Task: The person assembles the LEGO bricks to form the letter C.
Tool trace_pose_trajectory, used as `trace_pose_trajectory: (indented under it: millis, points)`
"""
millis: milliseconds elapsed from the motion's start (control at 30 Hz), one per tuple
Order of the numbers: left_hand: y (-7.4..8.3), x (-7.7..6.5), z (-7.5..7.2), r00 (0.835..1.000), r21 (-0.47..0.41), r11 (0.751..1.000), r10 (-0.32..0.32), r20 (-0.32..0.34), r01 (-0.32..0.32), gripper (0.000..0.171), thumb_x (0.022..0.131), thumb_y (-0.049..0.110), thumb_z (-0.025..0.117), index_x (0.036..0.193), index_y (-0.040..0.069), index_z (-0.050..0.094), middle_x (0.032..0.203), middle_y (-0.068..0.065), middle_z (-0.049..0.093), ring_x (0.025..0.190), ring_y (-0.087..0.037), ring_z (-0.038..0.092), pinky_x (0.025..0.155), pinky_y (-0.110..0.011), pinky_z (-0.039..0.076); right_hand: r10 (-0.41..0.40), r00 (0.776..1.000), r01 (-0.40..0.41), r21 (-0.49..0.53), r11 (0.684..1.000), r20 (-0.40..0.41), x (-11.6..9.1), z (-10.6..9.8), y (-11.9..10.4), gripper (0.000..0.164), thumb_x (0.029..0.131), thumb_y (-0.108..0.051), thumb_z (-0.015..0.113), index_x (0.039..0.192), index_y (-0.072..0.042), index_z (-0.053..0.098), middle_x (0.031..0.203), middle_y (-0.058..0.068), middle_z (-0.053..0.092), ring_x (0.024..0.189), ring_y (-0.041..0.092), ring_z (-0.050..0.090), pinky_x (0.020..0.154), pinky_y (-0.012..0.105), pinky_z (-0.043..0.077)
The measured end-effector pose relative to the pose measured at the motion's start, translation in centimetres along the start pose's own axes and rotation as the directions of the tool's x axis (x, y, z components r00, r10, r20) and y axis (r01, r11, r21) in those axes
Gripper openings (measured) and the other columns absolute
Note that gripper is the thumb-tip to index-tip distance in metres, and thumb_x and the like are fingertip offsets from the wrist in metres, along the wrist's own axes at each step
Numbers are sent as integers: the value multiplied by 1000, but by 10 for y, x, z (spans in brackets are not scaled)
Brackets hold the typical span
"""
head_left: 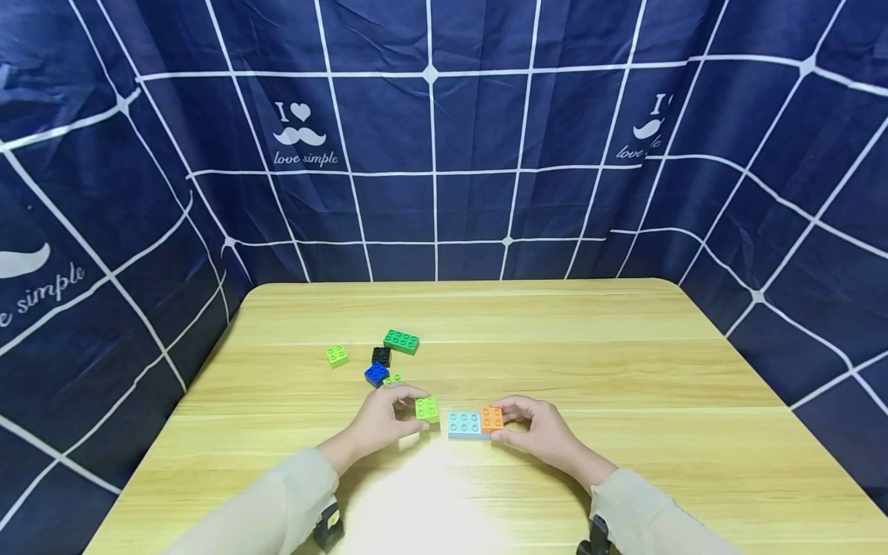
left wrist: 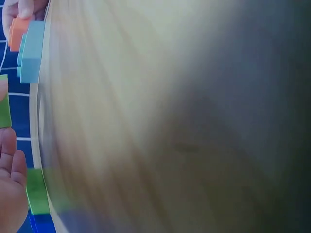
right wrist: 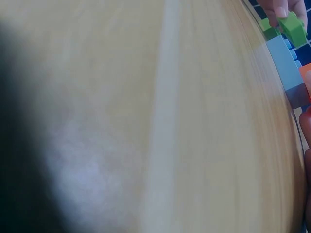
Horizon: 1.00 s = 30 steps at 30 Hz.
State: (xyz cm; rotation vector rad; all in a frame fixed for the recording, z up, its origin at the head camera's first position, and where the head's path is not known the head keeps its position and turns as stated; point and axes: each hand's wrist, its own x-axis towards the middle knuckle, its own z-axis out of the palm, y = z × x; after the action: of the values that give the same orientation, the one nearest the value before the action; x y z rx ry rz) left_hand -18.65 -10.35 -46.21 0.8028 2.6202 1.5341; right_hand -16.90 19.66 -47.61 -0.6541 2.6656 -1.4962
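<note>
In the head view my left hand pinches a lime-green brick between thumb and fingers, just left of a light blue brick. The light blue brick lies on the wooden table, studs up. An orange brick sits on its right end, and my right hand grips that orange brick from the right. The left wrist view shows the orange brick stacked on the light blue brick. In the right wrist view the held lime-green brick is tilted above the light blue brick's far end.
Behind my left hand lie a blue brick, a black brick and a dark green brick. One lime-green brick lies farther left; another is partly hidden by my left hand. A dark blue gridded curtain hangs behind the table.
</note>
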Motion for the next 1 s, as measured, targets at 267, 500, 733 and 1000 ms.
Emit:
trace_pose_trajectory:
  millis: [267, 500, 733, 1000]
  points:
    - [7, 10, 11, 998, 8, 999, 33, 46, -33, 38, 76, 15, 80, 112, 8, 67, 103, 3, 64, 91, -17, 59, 81, -31, 51, 4, 1000, -4, 2, 1000, -5, 0, 0, -1, 43, 77, -29, 79, 114, -11, 65, 98, -4, 69, 87, 12, 64, 81, 28, 51]
    - [10, 14, 15, 996, 9, 1000, 16, 92, -17, 38, 77, 15, 80, 112, 8, 68, 104, 4, 64, 92, -17, 59, 83, -31, 50, 8, 1000, -8, 4, 1000, -8, 0, 1, -2, 44, 77, -29, 80, 114, -11, 65, 98, -4, 69, 87, 11, 64, 80, 28, 51]
    - [12, 16, 17, 994, 47, 998, 29, 108, -35, 38, 75, 11, 81, 111, 8, 68, 104, 4, 63, 92, -19, 59, 82, -30, 50, 12, 1000, -12, 7, 1000, -6, 0, 0, -2, 43, 77, -29, 79, 114, -12, 65, 97, -4, 69, 87, 11, 65, 82, 28, 50]
    - [14, 18, 17, 992, 81, 996, 33, 125, -44, 38, 74, 10, 80, 110, 8, 69, 100, 5, 63, 90, -16, 59, 82, -29, 50, 4, 1000, -4, 13, 1000, -7, 0, 0, -2, 44, 77, -30, 80, 114, -12, 65, 97, -5, 69, 87, 11, 65, 83, 29, 50]
